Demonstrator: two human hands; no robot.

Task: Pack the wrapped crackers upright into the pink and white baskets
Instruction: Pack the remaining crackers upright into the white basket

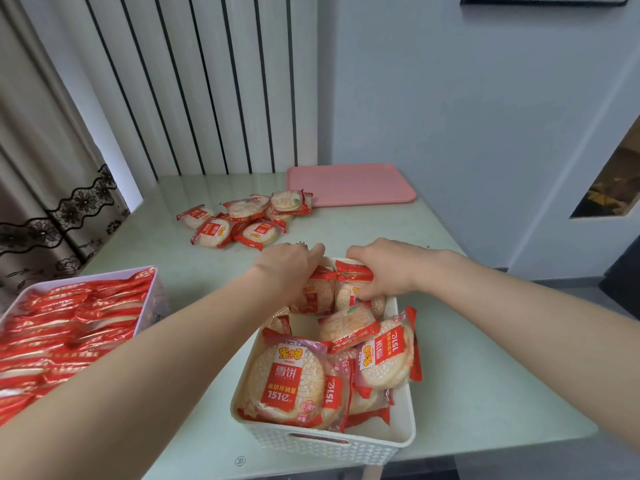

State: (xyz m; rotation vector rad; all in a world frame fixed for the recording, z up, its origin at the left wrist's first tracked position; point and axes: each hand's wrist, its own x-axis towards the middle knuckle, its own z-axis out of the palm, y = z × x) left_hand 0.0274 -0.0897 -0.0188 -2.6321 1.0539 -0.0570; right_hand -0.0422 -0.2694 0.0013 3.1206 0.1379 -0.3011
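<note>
Pink basket [152, 289]: at 9 o'clock, at the left table edge; packed tight with crackers on edge in rows. Judged full.
Left hand [287, 263]: reaches to the far end of the white basket; fingers curl down over a standing pack [313, 297] and appear to hold its top. A ring shows on one finger.
Loose packs [242, 220]: a pile at 12 o'clock on the table, beyond the hands, well apart from both baskets; not yet packed.
White basket [325, 441]: at 6 o'clock, nearest the viewer; partly filled, with a bare gap on its left side behind the front pack.
Basket contents: two packs stand upright at the far wall; the front pack [285, 379] leans against the near wall; the others lie tilted and overlapping on the right.
Right hand [384, 271]: fingers curled round the right far pack [353, 289], gripping it at the top.
Pink tray [349, 183]: at 1 o'clock, flat, behind the pile.
Pack appearance: clear film with red ends and a red label; round, pale, sugar-speckled cracker inside.
Progress: judged past halfway; one basket done, the second needs straightening and the pile brought in.
</note>
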